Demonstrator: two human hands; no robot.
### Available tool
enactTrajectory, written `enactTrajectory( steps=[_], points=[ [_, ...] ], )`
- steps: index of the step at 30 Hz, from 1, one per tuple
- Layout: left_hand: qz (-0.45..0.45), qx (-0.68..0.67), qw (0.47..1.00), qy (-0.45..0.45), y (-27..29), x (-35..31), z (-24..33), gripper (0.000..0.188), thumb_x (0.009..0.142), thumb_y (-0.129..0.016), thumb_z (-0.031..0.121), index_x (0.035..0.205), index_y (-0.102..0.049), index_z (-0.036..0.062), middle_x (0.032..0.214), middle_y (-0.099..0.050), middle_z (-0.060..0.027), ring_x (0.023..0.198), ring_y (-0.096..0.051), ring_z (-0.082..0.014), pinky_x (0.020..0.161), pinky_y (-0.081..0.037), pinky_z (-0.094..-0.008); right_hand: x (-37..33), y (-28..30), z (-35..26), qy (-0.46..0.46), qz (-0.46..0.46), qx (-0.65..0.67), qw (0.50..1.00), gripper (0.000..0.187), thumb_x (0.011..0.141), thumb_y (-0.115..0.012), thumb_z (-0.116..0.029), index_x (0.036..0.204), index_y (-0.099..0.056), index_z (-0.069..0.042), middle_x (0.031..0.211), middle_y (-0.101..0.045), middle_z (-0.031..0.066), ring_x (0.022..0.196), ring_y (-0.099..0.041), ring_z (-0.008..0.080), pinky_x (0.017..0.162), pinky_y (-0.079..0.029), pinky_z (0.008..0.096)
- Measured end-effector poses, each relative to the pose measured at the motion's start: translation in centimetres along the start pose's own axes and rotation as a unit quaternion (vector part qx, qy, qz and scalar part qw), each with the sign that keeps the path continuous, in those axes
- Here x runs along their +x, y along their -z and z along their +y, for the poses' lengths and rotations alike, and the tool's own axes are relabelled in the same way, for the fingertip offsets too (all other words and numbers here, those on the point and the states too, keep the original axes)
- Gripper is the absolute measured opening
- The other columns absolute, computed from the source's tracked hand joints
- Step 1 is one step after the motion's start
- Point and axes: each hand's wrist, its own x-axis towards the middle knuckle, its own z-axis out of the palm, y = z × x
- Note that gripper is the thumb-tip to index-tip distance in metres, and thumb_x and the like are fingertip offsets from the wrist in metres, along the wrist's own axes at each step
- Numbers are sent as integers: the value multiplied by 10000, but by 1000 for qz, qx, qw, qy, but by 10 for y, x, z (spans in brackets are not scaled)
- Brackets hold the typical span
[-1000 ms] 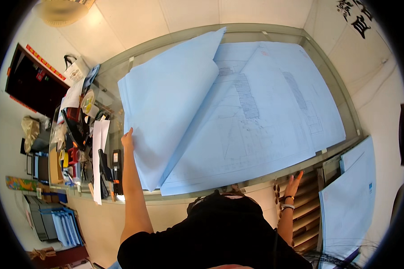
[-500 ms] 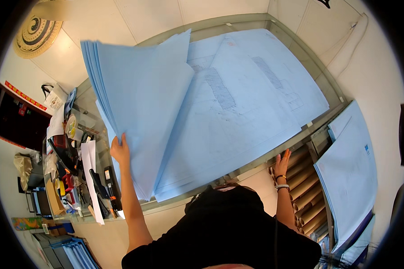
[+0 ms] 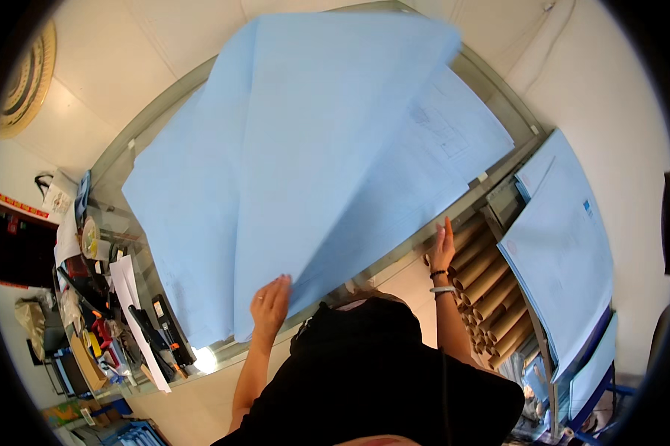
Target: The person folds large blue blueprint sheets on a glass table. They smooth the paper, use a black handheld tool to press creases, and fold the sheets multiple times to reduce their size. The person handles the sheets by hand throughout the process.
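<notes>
Large blue paper sheets (image 3: 298,134) rise in a curve over the glass-topped table, their far right corner smeared by motion. At their near edge, my left hand (image 3: 272,303) grips the paper, fingers closed on it. More blue sheets (image 3: 179,201) lie spread to the left of the raised ones. Under the lifted paper at the right, a flat blue sheet with pencil-like drawing lines (image 3: 443,130) shows in part. My right hand (image 3: 442,249) is at the table's near right edge, fingers stretched out and nothing held. Bracelets circle that wrist.
Tools, white paper strips (image 3: 138,320) and a black-and-orange cutter (image 3: 170,334) crowd the table's left end. Brown cardboard tubes (image 3: 491,297) are stacked below the right edge. Further right, blue sheets (image 3: 565,245) lean on a rack. A woven hat (image 3: 30,82) hangs on the wall.
My left hand has moved right along the near edge, swinging the lifted blue sheets over to the right across the drawn sheet. My right hand stays at the table edge. The view has shifted.
</notes>
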Motion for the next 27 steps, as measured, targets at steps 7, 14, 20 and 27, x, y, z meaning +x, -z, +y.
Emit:
enactTrajectory(
  steps=[7,14,20,27],
  points=[
    [-233,-72,961,129,-1,-43,-13,994,624,-844,368,1422,-358,28,1488,-295,-209,1362,-292,-392,1105,-257,-537,27,-19,28,-285,-8,361,888,649,986,-436,-483,1471,-296,-75,1155,-602,194,1040,-615,252,949,-476,384],
    [-326,-80,938,88,-28,-81,-10,1038,638,-822,400,1475,-296,85,1541,-180,-229,1416,-173,-422,1132,-183,-570,38,-43,14,-226,68,206,950,627,957,-567,-314,1461,-298,-54,896,-596,41,710,-546,107,624,-481,265],
    [-354,-73,929,77,-49,-97,-14,948,730,-754,392,1487,-273,84,1543,-170,-235,1424,-153,-421,1145,-134,-564,51,-57,18,-216,126,82,965,680,878,-669,-188,1448,-332,-33,804,-604,58,628,-551,132,497,-482,285],
    [-98,120,898,412,-47,-112,-121,829,891,-604,434,1494,-214,20,1535,-179,-261,1429,-126,-428,1138,-128,-559,47,-55,14,-168,139,-42,975,666,877,-649,-108,1457,-326,-64,882,-619,123,705,-584,216,664,-509,375]
  ],
)
